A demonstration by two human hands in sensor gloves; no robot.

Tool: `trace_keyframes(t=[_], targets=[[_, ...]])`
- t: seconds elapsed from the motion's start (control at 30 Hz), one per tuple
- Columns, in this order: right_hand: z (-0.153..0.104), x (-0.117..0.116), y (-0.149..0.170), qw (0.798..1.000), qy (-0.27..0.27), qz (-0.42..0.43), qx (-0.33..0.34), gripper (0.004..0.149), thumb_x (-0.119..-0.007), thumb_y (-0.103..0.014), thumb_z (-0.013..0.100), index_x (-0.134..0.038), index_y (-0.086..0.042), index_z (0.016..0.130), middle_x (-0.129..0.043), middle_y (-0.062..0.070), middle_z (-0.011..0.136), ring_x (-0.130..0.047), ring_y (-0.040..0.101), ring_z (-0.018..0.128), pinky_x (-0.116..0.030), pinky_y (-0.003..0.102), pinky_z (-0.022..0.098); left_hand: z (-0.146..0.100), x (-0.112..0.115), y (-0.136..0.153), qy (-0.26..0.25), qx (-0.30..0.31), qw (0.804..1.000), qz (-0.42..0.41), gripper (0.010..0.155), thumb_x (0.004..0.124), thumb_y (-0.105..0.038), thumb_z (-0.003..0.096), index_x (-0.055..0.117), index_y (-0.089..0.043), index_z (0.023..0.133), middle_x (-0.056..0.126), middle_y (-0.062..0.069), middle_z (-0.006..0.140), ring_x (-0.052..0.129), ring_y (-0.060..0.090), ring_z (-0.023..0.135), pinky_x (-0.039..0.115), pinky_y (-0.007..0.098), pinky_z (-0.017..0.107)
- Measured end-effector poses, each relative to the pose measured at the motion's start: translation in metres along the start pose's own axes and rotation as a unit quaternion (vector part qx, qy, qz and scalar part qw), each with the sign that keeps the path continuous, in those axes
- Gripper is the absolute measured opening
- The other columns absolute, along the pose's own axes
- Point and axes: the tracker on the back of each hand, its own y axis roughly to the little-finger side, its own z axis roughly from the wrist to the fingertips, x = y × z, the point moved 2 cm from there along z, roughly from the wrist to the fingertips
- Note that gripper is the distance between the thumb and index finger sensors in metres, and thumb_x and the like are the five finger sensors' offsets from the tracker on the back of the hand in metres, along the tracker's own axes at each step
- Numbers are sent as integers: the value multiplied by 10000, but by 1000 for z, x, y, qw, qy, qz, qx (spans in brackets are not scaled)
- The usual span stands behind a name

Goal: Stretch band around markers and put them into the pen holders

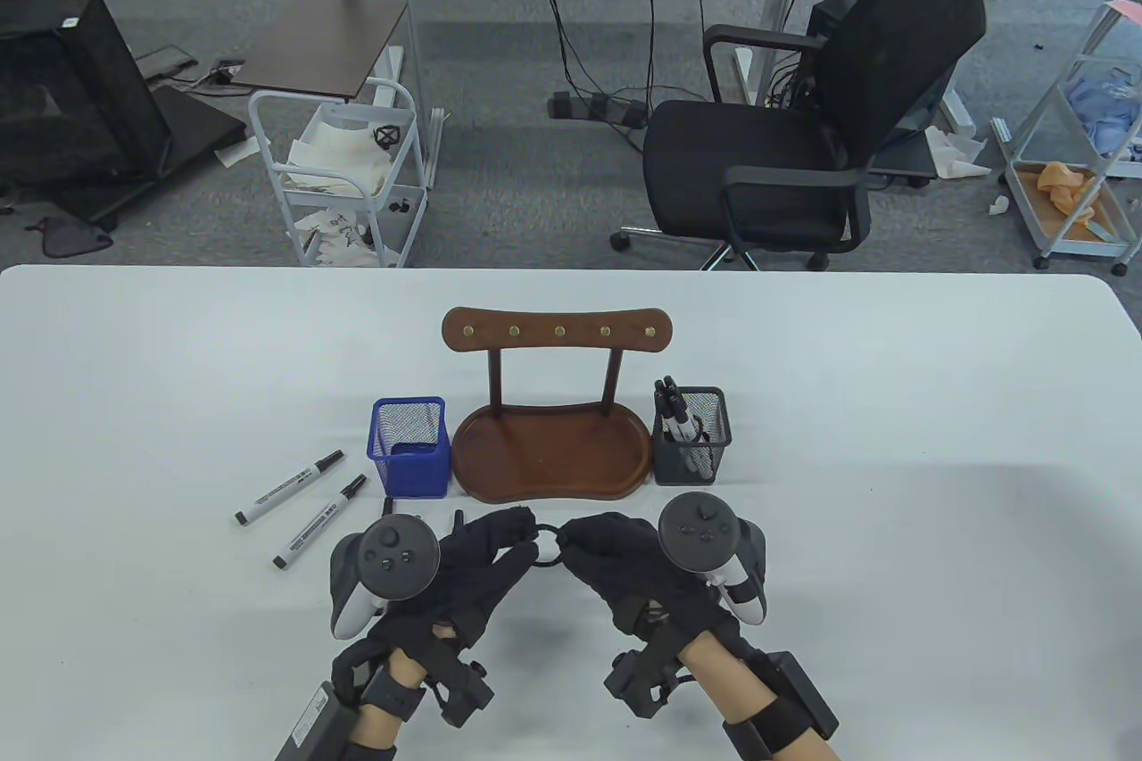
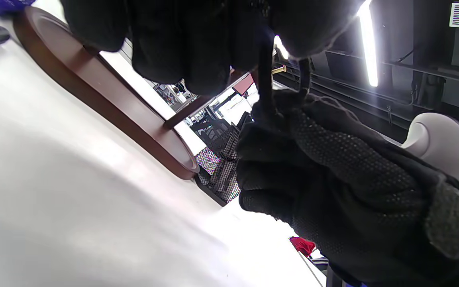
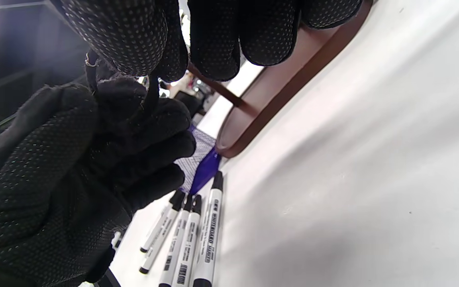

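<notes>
Both hands pinch one black band (image 1: 546,544) between them, left hand (image 1: 473,565) and right hand (image 1: 624,565) fingertip to fingertip, just above the desk (image 1: 892,440) near its front edge. Markers: two (image 1: 303,498) lie left of the hands, more partly hidden under the left glove. Blue holder (image 1: 410,446), black holder (image 1: 692,437) flank the wooden stand (image 1: 549,440). Open desk right.

- black band (image 1: 546,549): small loop, held up just in front of wooden tray (image 1: 544,462)
- white markers (image 1: 308,498) w/ black caps: lying flat, front-left of tray
- blue mesh holder (image 1: 410,446): upright, tray's left
- black mesh holder (image 1: 691,436): tray's right, markers inside
</notes>
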Motion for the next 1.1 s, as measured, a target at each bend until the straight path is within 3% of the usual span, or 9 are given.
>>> trace_keyframes(t=[0.2,0.3,0.63,0.87,1.1], targets=[[0,-3,4,1000,-8,7,-1,397,-826,-369,526,-790,-242,901,-824,42,954,-746,360,866,-536,619,721,1,3,-1,6,3,1000,-9,450,685,-369,616,710,-116,988,883,161,1021,820,423,972,639,637,715],[0,-4,5,1000,-17,15,-1,487,-831,-378,522,-733,-212,969,-781,59,996,-734,366,873,-531,625,720,1,4,-2,9,5,1000,-9,445,688,-370,616,718,-116,981,886,159,1019,826,420,969,639,638,715],[4,-6,8,997,-37,61,-10,563,-800,-399,529,-635,-244,1044,-730,50,1034,-728,348,885,-532,623,728,4,12,-5,31,17,999,-21,435,697,-372,614,742,-120,966,896,155,1015,826,421,971,623,651,721],[4,-1,11,995,-40,89,-4,394,-796,-361,536,-758,-271,918,-763,30,1005,-749,332,874,-551,612,727,5,14,-6,34,18,999,-21,433,692,-375,615,740,-120,962,889,155,1021,816,422,979,613,657,725],[6,4,20,974,-92,209,0,384,-802,-339,542,-781,-227,908,-735,58,1054,-715,370,912,-527,635,723,5,11,-4,30,12,999,-8,430,702,-370,611,753,-113,951,892,157,1022,793,439,996,595,676,726]])
